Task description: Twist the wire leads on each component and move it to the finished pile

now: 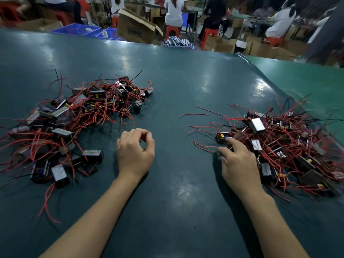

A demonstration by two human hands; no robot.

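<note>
Two piles of small black box components with red and black wire leads lie on the dark green table [178,86]. One pile [74,116] spreads across the left, the other pile [283,146] lies at the right. My left hand [135,153] hovers between them with fingers loosely curled, thumb near the fingertips, holding nothing. My right hand [238,162] reaches into the left edge of the right pile. Its fingers are extended and its fingertips touch a black component [223,137] with a yellow part and red leads. Whether they grip it I cannot tell.
A loose red wire [193,114] lies on the mat between the piles. The mat's right edge curls over a lighter green surface [307,79]. Beyond the far edge stand blue crates [80,29], cardboard boxes [134,25] and seated people on red stools.
</note>
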